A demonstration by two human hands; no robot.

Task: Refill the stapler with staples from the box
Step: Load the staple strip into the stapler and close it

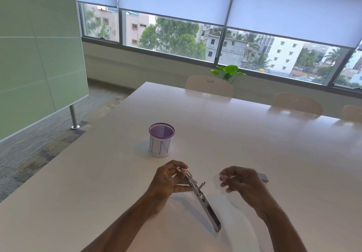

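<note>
**One stapler in hand, one box on the table**

Head view: one stapler (197, 191), one staple box (263, 177), one mesh cup (161, 140), three chair backs along the far edge of the white table (254, 144); the left hand (169, 179) is closed around the stapler's far end, its long metal body slanting down toward the person, the near tip at the tabletop; the right hand (241, 180) hovers just right of it, fingers loosely curled, whether pinching anything cannot be told; the box lies behind that hand, partly hidden; the purple-rimmed cup stands beyond the left hand, paper-wrapped, contents not visible.
</note>
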